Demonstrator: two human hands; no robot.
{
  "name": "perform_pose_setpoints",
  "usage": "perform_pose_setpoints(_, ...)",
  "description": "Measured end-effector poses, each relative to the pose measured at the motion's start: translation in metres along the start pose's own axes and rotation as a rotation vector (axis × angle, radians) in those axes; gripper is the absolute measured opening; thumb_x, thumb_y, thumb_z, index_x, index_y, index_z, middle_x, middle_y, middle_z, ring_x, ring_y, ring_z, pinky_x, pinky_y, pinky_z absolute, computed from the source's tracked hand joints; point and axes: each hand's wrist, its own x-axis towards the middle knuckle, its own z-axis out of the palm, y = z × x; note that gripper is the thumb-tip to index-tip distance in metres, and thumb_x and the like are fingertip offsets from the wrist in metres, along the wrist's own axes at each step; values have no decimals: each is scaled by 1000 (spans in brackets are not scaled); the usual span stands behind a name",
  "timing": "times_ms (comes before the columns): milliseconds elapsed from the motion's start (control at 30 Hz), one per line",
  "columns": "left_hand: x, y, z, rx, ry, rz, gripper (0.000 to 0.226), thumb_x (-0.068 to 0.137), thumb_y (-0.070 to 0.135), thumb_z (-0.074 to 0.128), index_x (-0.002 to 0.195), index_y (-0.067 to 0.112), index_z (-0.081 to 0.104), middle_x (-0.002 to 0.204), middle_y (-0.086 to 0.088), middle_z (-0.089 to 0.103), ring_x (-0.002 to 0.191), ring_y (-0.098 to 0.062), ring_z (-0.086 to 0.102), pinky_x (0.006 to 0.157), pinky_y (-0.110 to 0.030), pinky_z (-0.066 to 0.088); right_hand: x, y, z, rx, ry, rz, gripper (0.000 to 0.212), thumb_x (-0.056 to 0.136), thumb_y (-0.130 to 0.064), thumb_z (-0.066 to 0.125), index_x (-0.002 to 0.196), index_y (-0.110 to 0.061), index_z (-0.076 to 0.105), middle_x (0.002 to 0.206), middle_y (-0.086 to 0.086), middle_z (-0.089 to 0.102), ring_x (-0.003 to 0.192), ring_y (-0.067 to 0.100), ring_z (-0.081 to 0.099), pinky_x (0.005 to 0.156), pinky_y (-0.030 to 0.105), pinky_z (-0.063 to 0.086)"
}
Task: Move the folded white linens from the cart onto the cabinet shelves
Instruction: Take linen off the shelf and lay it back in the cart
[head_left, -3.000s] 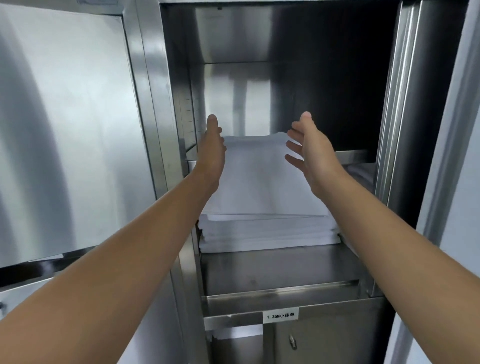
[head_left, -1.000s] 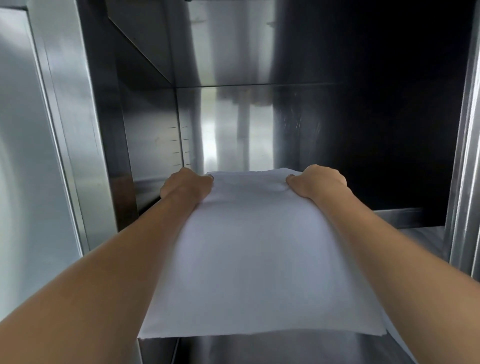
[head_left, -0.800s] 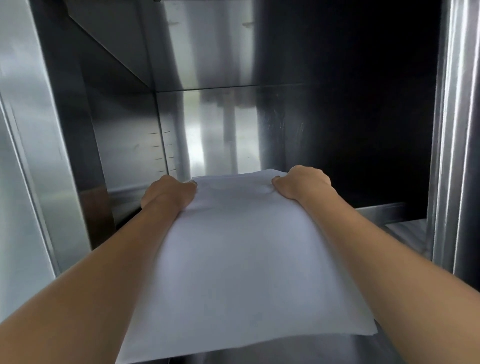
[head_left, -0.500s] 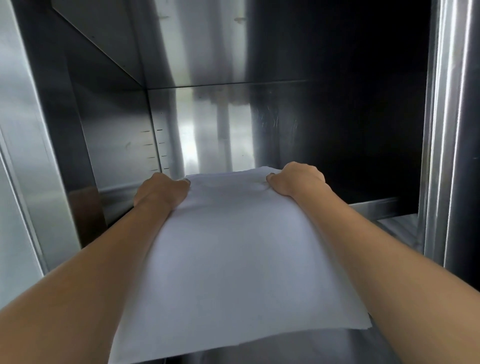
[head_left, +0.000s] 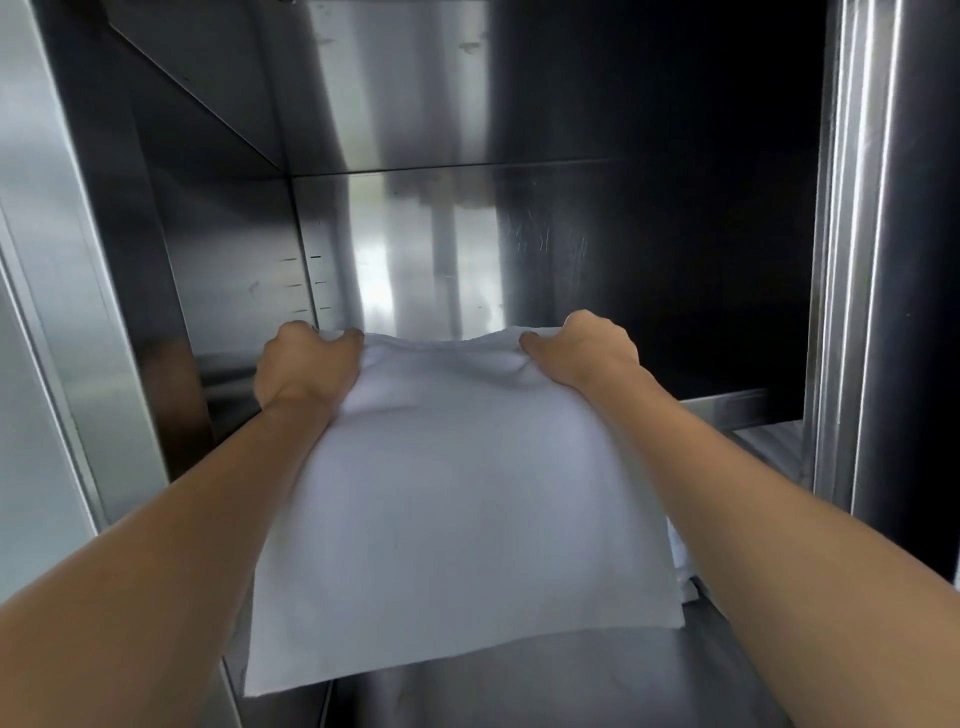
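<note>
Left hand (head_left: 306, 366): fingers (head_left: 343, 336) curled over the far left corner of the folded white linen (head_left: 457, 509), clamped on the cloth. Right hand (head_left: 584, 349): fingers (head_left: 535, 340) likewise curled and clamped on the far right corner. Fingertips themselves wrap over the far edge, mostly out of sight; only knuckles and backs of hands show.

Linen lies between the two hands and runs back toward the body from the fingers, between the forearms. Far edge between the grips is bunched and slightly wrinkled; middle bulges up; near edge hangs below the forearms with its left near corner lowest.

Beyond the fingers: steel cabinet (head_left: 597, 244) interior, shiny back wall just past the far edge of the cloth. Can't tell whether the linen touches a shelf or is held clear of it, since the cloth covers whatever is under it. Right of the right fingers, a shelf lip (head_left: 727, 408) shows, and a sliver of more white cloth (head_left: 680, 564) peeks out beside the right forearm, mostly covered. Right half of the cabinet interior is dark, detail unreadable. Cart not in view.
</note>
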Motion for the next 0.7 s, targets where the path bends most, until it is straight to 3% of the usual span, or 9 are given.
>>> perform_pose_setpoints(100,-11,4,-7,-58,41,36,34,91,39,57,85,6,55,88,-9,58,85,-31,53,71,-33,37,-9,3,-3,96,62,0,42,88,-55,55,96,-15,52,81,-2,53,85,25,55,67,31,42)
perform_pose_setpoints(233,-25,6,-18,-89,49,71,27,94,38,55,95,11,53,94,-7,57,86,-26,50,74,-31,38,-21,8,-7,161,74,9,44,87,-57,56,98,-15,50,91,1,57,88,26,57,70,34,46)
perform_pose_setpoints(433,-55,-5,-33,-194,49,38,31,93,37,58,88,7,55,72,0,53,72,-22,53,51,-26,31,-44,15,-10,223,133,19,49,86,-59,56,95,-11,54,90,4,58,85,28,57,67,32,43)
perform_pose_setpoints(567,-72,-12,-44,-243,11,-15,44,89,45,61,109,6,61,91,-6,65,87,-30,65,69,-33,51,-57,22,-15,289,154,12,41,87,-52,55,78,-13,44,78,3,51,78,29,54,62,31,38)
perform_pose_setpoints(633,-81,-16,-49,-264,11,-20,41,88,45,62,108,8,60,94,-9,68,89,-31,67,76,-37,57,-64,25,-18,305,151,-26,36,89,-46,55,83,-11,49,83,6,56,82,31,56,65,34,41)
perform_pose_setpoints(700,-89,-17,-53,-267,25,-1,35,89,42,62,102,10,59,87,-6,65,85,-29,66,71,-34,55,-73,30,-18,367,198,-78,33,90,-42,56,91,-9,53,84,4,58,83,29,56,69,35,43)
